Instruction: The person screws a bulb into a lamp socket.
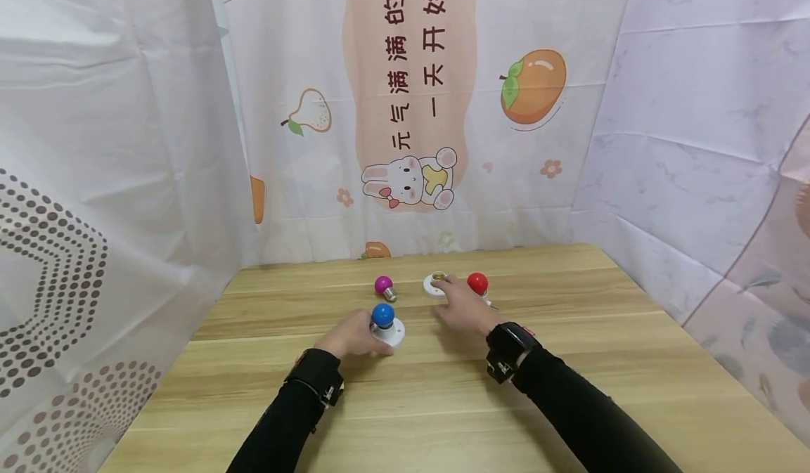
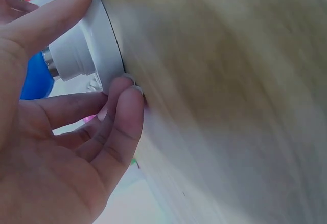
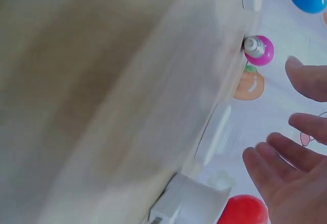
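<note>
A blue bulb [image 1: 382, 315] stands upright in a round white lamp holder [image 1: 395, 333] on the table. My left hand [image 1: 357, 334] grips that holder's base at its rim, thumb on one side and fingertips on the other, as the left wrist view shows. My right hand [image 1: 465, 306] hovers with spread, relaxed fingers by a second round white lamp holder [image 1: 432, 290], whose brass socket has no bulb. In the right wrist view its fingers [image 3: 278, 170] hold nothing. Beyond the left hand, a magenta bulb [image 1: 382, 286] lies on its side.
A red bulb [image 1: 477, 283] is just beyond the right hand, beside a white box-shaped piece [image 3: 191, 201] seen in the right wrist view. The wooden table [image 1: 405, 410] ends at a printed curtain [image 1: 304, 206] at the back, with curtains on both sides.
</note>
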`<state>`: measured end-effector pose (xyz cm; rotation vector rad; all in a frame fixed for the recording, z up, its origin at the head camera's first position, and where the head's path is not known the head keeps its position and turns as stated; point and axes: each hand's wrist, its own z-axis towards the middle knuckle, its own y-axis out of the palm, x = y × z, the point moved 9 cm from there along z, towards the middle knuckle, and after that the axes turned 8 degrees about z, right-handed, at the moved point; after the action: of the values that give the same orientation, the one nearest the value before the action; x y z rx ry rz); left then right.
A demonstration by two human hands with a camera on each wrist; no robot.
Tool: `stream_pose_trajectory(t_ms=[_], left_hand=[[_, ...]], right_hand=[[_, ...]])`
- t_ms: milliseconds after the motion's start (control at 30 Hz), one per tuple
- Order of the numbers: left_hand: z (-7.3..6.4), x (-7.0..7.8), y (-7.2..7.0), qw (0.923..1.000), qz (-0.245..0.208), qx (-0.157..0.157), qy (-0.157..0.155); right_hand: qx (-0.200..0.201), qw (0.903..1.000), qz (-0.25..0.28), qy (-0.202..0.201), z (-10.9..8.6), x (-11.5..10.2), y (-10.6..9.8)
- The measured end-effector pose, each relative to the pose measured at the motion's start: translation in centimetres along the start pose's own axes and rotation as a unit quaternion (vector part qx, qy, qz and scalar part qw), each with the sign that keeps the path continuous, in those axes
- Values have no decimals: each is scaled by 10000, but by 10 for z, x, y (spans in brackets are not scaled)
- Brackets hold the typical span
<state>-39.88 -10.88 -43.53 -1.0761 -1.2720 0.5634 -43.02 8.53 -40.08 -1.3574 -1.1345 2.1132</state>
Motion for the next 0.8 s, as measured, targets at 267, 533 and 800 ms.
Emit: stream_pose_trajectory(t_ms=[267, 533, 800], left_hand=[[3, -19, -5, 9996, -106, 44, -242], [0, -34, -13, 9987, -52, 198, -468], [-3, -55, -23, 9964, -18, 439, -722]], right_hand=[[234, 9996, 74, 103, 16, 4, -10], [71, 9994, 93, 328, 28, 11, -4], [-26, 9974, 140, 704, 40, 22, 5]])
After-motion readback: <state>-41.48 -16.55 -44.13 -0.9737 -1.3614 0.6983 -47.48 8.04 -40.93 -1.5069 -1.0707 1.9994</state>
